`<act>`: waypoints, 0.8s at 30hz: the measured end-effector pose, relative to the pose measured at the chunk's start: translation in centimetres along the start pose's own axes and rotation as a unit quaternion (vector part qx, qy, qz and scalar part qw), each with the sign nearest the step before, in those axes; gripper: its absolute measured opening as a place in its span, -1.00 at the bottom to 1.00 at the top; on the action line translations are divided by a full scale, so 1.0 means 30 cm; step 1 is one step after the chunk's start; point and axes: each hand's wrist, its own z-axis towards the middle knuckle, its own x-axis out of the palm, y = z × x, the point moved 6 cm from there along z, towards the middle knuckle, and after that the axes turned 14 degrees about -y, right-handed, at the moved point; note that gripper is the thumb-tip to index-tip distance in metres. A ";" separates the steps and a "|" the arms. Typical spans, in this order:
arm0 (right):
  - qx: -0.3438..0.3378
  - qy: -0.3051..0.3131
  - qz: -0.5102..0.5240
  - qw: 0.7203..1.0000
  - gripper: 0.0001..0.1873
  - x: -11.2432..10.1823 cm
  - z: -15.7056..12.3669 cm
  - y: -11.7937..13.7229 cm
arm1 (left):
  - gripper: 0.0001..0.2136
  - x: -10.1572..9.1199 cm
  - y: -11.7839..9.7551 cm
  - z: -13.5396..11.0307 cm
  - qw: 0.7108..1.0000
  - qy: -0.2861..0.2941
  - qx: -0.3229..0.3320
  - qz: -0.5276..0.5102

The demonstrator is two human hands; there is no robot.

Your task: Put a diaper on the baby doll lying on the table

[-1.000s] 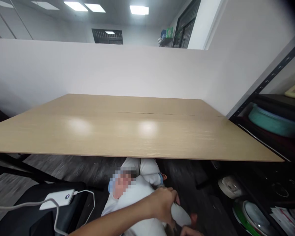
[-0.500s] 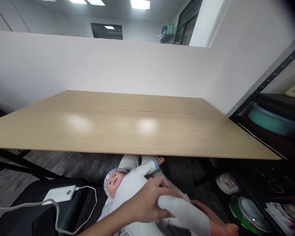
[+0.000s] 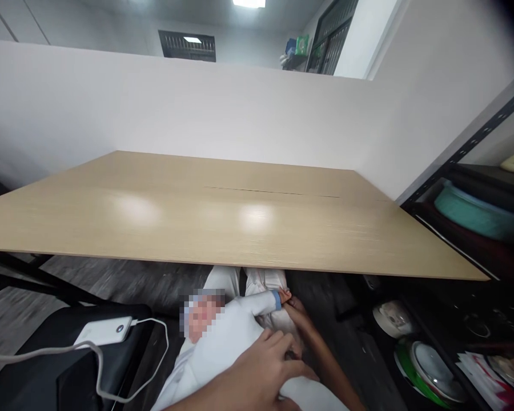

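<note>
A baby doll [image 3: 227, 337] in a white suit with blue cuffs lies on its back across the wearer's lap, its head to the left. My left hand [image 3: 268, 365] is closed around the doll's raised leg [image 3: 312, 395] near the hip. Reaching past that leg, my right hand [image 3: 297, 308] pinches the doll's small hand [image 3: 284, 295] at the end of its outstretched arm. My right fingertips are partly hidden. The doll's lower leg runs out of view at the bottom.
A wooden table [image 3: 175, 222] spans the front, its near edge just beyond the doll. On the left, a white power bank [image 3: 105, 331] with a cable rests on a black chair [image 3: 47, 325]. Dark shelves on the right hold a teal basin [image 3: 480, 211] and lidded containers.
My right hand has moved from beside the doll's lower leg up to the doll's hand. The doll's raised leg has come lower in view, my left hand still on it.
</note>
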 end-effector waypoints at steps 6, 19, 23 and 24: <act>0.000 0.013 -0.065 0.998 -0.56 -0.012 0.026 -0.008 | -0.43 -0.002 -0.004 0.003 1.000 0.013 0.004 0.025; -0.287 0.128 -0.211 0.926 -0.38 -0.078 -0.203 0.409 | -0.44 0.061 0.039 -0.016 0.997 -0.017 0.036 0.065; -0.320 0.270 -0.338 0.843 -0.30 0.105 -0.247 0.504 | -0.50 0.032 0.004 -0.020 0.993 -0.021 0.082 0.080; -0.319 0.282 -0.367 0.827 -0.39 0.152 -0.245 0.518 | -0.50 0.023 -0.007 -0.023 0.992 -0.018 0.090 0.085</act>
